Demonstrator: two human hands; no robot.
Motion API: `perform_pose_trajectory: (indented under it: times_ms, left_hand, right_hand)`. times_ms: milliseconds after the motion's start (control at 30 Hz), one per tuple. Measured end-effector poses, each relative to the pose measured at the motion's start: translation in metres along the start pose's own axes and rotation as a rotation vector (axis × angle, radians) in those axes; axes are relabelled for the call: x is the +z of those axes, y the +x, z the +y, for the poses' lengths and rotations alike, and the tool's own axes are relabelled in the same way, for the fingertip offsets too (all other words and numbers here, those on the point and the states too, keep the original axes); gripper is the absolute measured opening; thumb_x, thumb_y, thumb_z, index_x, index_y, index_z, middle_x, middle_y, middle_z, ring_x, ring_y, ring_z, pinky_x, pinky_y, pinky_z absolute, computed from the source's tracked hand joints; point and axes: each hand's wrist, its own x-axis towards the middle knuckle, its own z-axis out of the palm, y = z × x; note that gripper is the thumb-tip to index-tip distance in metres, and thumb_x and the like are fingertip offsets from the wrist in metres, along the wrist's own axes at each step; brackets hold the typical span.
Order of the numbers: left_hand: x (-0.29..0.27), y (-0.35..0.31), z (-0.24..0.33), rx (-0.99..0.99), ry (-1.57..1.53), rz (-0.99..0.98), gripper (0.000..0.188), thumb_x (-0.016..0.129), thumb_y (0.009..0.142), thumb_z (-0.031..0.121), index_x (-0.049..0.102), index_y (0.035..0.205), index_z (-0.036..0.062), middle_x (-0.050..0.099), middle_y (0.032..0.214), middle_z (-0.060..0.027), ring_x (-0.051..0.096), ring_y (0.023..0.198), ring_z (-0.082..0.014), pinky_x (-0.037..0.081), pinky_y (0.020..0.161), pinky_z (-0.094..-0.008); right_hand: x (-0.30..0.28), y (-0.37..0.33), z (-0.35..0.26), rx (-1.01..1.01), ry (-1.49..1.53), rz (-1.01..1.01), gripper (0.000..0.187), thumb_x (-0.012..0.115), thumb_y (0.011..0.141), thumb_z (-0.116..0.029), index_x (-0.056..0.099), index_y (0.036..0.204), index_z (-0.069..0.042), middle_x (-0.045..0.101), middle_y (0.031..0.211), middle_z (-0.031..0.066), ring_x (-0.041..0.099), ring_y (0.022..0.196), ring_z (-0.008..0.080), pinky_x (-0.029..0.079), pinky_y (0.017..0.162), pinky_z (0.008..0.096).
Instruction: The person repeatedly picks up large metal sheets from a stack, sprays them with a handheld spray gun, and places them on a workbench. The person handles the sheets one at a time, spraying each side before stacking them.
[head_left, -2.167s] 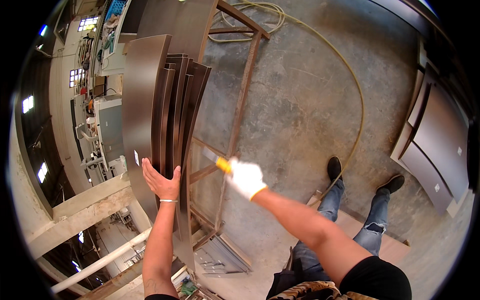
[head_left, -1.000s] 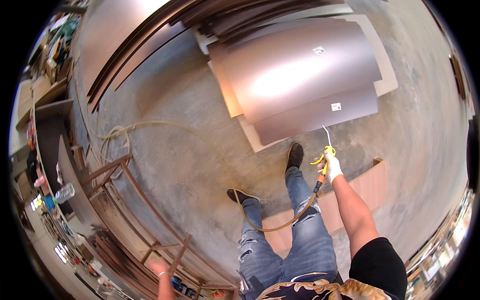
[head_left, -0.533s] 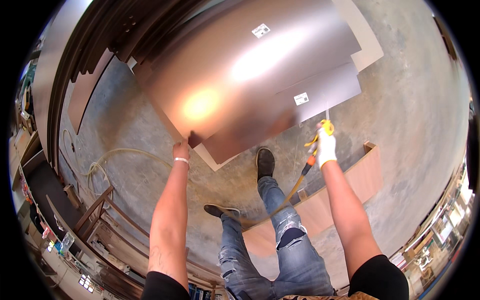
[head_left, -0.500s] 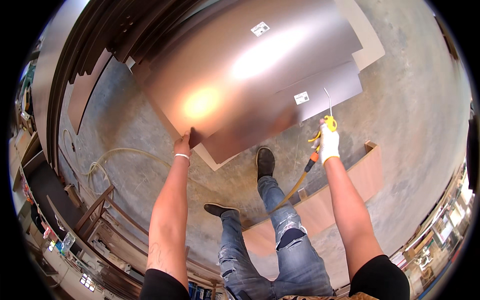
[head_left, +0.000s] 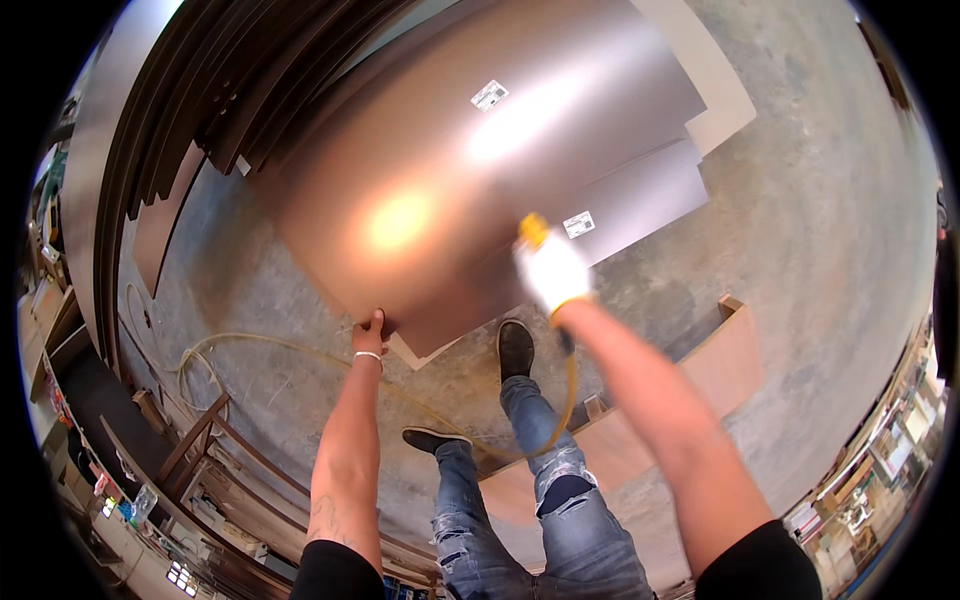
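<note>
A large glossy brown sheet (head_left: 440,190) with white labels lies in front of me, reflecting bright light. At its near left corner, my left hand (head_left: 369,334) is bare and closed on the edge, the thumb on top. My right hand (head_left: 556,275) wears a white glove and grips a yellow air blow gun (head_left: 534,229) above the sheet's near edge, beside one label (head_left: 578,224). Motion smears this hand and the gun, and the nozzle cannot be made out. From the gun, a yellowish air hose (head_left: 570,400) hangs down past my leg.
Long dark brown panels (head_left: 190,110) stand stacked at the far left. More hose (head_left: 215,345) loops over the concrete floor (head_left: 800,220). A low wooden board frame (head_left: 690,385) lies right of my legs, and a brown frame (head_left: 215,420) sits at the left.
My right hand has swung left with the blow gun, from beside the sheet to above it. The hose has bent along with it. My left hand keeps its hold on the corner.
</note>
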Motion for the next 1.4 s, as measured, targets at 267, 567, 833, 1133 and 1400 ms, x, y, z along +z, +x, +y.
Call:
perform_pose_trajectory:
  times_ms: [267,567,833,1133,1400]
  left_hand:
    - [0.019,-0.055,-0.077,-0.28,-0.286,-0.136,0.092,0.051,0.08,0.081,0.051,0.132,0.005,0.065,0.115,-0.0111,0.065,0.096,-0.0258,0.051,0.065,-0.0449]
    - [0.048,-0.064,-0.103,-0.385,-0.393,-0.261,0.102,0.046,0.08,0.084,0.037,0.147,0.0071,0.047,0.145,-0.0124,0.047,0.13,-0.0336,0.037,0.101,-0.0548]
    - [0.024,-0.046,-0.048,-0.364,-0.626,-0.153,0.096,0.052,0.084,0.077,0.035,0.149,0.0089,0.044,0.149,-0.011,0.043,0.134,-0.0303,0.035,0.107,-0.0518]
    - [-0.011,-0.116,0.01,-0.03,-0.302,0.357,0.091,0.042,0.093,0.069,0.059,0.116,-0.0171,0.066,0.114,-0.0245,0.061,0.108,-0.0326,0.045,0.095,-0.0404]
    - [-0.078,-0.132,0.037,-0.041,-0.169,0.333,0.093,0.044,0.092,0.069,0.052,0.125,-0.0174,0.061,0.126,-0.0213,0.059,0.112,-0.0307,0.043,0.099,-0.0389]
  right_hand:
    - [-0.174,0.122,0.04,0.095,0.17,0.303,0.042,0.062,0.088,-0.044,0.067,0.098,-0.003,0.068,0.076,0.017,0.069,0.068,0.0298,0.054,0.063,0.0405]
    - [-0.004,-0.025,-0.003,-0.375,-0.244,-0.27,0.035,0.058,0.089,-0.036,0.063,0.098,-0.003,0.07,0.086,0.0199,0.069,0.082,0.0375,0.054,0.077,0.0468]
    - [-0.061,0.013,0.014,-0.016,-0.126,-0.003,0.038,0.055,0.089,-0.04,0.068,0.093,-0.004,0.07,0.084,0.0206,0.068,0.084,0.0381,0.054,0.076,0.0455]
    - [-0.152,0.002,0.189,0.307,0.593,0.464,0.028,0.068,0.089,-0.033,0.067,0.09,-0.006,0.06,0.061,0.0042,0.055,0.046,0.0142,0.043,0.044,0.033]
    - [-0.046,-0.208,0.123,-0.341,-0.102,-0.288,0.034,0.059,0.084,-0.047,0.068,0.097,-0.017,0.071,0.083,0.012,0.069,0.077,0.0322,0.055,0.07,0.0427]
